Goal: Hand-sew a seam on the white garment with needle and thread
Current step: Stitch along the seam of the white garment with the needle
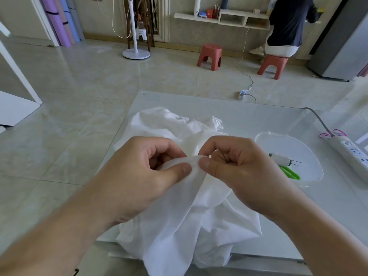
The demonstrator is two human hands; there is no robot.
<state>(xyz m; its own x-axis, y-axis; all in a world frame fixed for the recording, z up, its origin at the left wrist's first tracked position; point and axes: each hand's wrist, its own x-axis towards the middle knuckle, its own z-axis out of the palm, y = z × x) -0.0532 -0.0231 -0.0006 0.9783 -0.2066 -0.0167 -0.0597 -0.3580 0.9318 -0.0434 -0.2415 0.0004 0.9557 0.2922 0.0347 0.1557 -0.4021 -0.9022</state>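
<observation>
So, both hands are up over the table working the same fold of the white garment. The left hand pinches a raised ridge of the cloth between thumb and curled fingers, and the right hand pinches it just beside, thumbs nearly tip to tip. Can't make out a needle or thread in either hand, too small to tell. The rest of the garment is bunched up on the glass tabletop, some of it hanging over the near edge toward the person. Off to the right sits a clear plastic tub with a white thread spool and green scissors in it, and past that a white power strip. Farther back on the tiled floor there's a red stool, and another person sits on a second one.
</observation>
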